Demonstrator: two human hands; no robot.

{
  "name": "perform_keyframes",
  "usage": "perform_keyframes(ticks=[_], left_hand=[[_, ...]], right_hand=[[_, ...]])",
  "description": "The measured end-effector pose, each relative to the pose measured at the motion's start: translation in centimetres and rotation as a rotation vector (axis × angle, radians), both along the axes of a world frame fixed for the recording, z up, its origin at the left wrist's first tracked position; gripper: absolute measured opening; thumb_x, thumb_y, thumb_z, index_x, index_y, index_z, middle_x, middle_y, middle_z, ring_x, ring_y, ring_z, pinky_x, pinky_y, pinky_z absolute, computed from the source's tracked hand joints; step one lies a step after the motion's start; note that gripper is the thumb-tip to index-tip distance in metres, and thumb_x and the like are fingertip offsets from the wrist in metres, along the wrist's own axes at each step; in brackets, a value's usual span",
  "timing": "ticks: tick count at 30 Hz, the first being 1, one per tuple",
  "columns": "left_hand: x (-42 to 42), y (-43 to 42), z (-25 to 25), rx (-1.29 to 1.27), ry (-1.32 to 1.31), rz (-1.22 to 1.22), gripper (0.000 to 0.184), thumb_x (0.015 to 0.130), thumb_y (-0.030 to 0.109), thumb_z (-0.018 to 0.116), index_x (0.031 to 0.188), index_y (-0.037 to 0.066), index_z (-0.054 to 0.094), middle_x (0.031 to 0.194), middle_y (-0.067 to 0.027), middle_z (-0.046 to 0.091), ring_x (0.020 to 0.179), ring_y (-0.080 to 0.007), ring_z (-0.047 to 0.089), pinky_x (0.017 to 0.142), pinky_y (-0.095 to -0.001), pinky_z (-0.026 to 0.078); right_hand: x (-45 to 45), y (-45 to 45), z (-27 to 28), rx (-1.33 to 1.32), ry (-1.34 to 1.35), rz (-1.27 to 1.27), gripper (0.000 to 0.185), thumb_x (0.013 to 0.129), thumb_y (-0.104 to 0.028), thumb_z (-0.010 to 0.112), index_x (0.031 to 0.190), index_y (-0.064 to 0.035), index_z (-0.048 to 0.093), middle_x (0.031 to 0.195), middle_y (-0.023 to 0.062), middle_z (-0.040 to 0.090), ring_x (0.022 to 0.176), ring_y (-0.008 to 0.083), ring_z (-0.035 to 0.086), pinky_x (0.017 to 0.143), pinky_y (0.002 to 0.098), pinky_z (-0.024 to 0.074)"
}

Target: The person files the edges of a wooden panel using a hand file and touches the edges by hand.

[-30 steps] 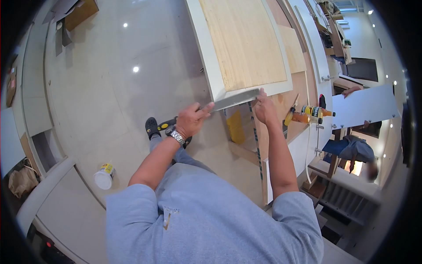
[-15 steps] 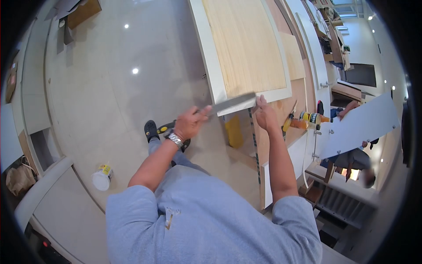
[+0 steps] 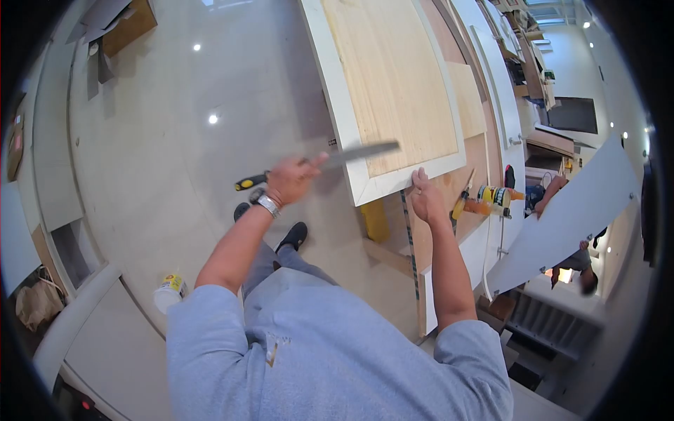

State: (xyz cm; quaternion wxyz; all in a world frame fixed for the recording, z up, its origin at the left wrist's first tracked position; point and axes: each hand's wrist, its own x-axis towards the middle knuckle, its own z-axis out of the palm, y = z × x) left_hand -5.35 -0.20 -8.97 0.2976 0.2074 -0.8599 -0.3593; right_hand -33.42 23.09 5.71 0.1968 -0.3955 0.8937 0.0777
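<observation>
My left hand [image 3: 291, 184] is closed around a flat metal file [image 3: 365, 151], whose black-and-yellow handle end sticks out behind the fist. The blade is slightly blurred and angles over the corner of a white-framed wooden panel [image 3: 400, 91]; whether it touches cannot be made out. My right hand [image 3: 427, 196] grips the panel's near edge, fingers on the white frame. That panel lies flat on a wooden workbench [image 3: 477, 158], its near end overhanging.
Glue bottles [image 3: 491, 200] and a yellow-handled tool [image 3: 462, 200] lie right of my right hand. Further right, another person's hand [image 3: 551, 196] is at a large white board [image 3: 569, 217]. A white tub [image 3: 170, 293] stands on the floor, left.
My left hand has drawn the file back and up to the left, off the near edge. My right hand stays on the frame. The co-worker's white board has shifted toward the lower left.
</observation>
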Motion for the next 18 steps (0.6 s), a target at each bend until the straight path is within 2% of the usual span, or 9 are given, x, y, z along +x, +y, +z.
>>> perform_keyframes(ticks=[2, 5, 8, 10, 13, 16, 18], left_hand=[[-0.1, -3.8, -2.3, 0.030, 0.024, 0.097, 0.048, 0.092, 0.027, 0.068, 0.139, 0.038, 0.060, 0.078, -0.0057, 0.052, 0.067, -0.0249, 0.056, 0.058, -0.0395, 0.048], [-2.1, -6.4, 0.0, 0.114, -0.013, 0.177, 0.047, 0.092, 0.026, 0.068, 0.138, 0.037, 0.061, 0.078, -0.0054, 0.052, 0.068, -0.0247, 0.055, 0.059, -0.0392, 0.048], [-4.2, -3.2, 1.0, 0.048, 0.125, -0.033, 0.047, 0.093, 0.025, 0.067, 0.137, 0.037, 0.062, 0.079, -0.0053, 0.054, 0.070, -0.0248, 0.056, 0.061, -0.0393, 0.048], [-3.5, 0.2, 2.4, 0.028, -0.015, -0.120, 0.047, 0.093, 0.023, 0.066, 0.138, 0.036, 0.061, 0.081, -0.0052, 0.056, 0.071, -0.0247, 0.057, 0.061, -0.0397, 0.048], [-1.0, 0.4, 1.1, 0.112, -0.005, -0.178, 0.047, 0.094, 0.022, 0.065, 0.139, 0.036, 0.060, 0.082, -0.0058, 0.057, 0.071, -0.0255, 0.057, 0.061, -0.0397, 0.049], [-0.9, -4.4, -1.4, 0.152, -0.008, 0.049, 0.048, 0.094, 0.021, 0.064, 0.140, 0.035, 0.059, 0.081, -0.0065, 0.056, 0.068, -0.0263, 0.056, 0.059, -0.0396, 0.048], [-2.6, -8.4, -0.8, 0.174, -0.017, 0.153, 0.049, 0.094, 0.021, 0.065, 0.141, 0.035, 0.059, 0.080, -0.0068, 0.056, 0.067, -0.0269, 0.056, 0.059, -0.0393, 0.048]], right_hand=[[0.1, 0.0, -0.3, -0.025, 0.004, -0.008, 0.063, 0.086, -0.011, 0.049, 0.149, -0.0043, 0.045, 0.159, 0.0215, 0.034, 0.144, 0.0382, 0.038, 0.117, 0.0447, 0.0352], [0.7, -0.8, 0.5, 0.014, 0.009, -0.049, 0.064, 0.085, -0.010, 0.050, 0.149, -0.0042, 0.046, 0.159, 0.0206, 0.034, 0.144, 0.0372, 0.039, 0.118, 0.0441, 0.0344], [0.1, -0.5, 0.2, 0.012, -0.026, -0.062, 0.065, 0.084, -0.010, 0.050, 0.149, -0.0036, 0.046, 0.160, 0.0200, 0.033, 0.144, 0.0362, 0.038, 0.119, 0.0432, 0.0336], [0.2, -0.7, 0.7, 0.024, -0.045, -0.058, 0.066, 0.083, -0.010, 0.051, 0.149, -0.0033, 0.046, 0.161, 0.0196, 0.032, 0.145, 0.0358, 0.037, 0.119, 0.0422, 0.0330], [0.3, -0.6, 1.1, 0.013, -0.065, -0.067, 0.066, 0.083, -0.010, 0.051, 0.148, -0.0029, 0.046, 0.161, 0.0198, 0.031, 0.146, 0.0354, 0.035, 0.120, 0.0426, 0.0322], [0.3, -0.6, 0.9, 0.012, -0.069, -0.078, 0.067, 0.083, -0.011, 0.053, 0.149, -0.0027, 0.045, 0.161, 0.0208, 0.030, 0.147, 0.0358, 0.034, 0.120, 0.0456, 0.0312], [0.5, -0.9, 1.0, 0.020, -0.081, -0.084, 0.068, 0.083, -0.011, 0.053, 0.150, -0.0025, 0.043, 0.162, 0.0218, 0.029, 0.147, 0.0367, 0.033, 0.119, 0.0483, 0.0306]])
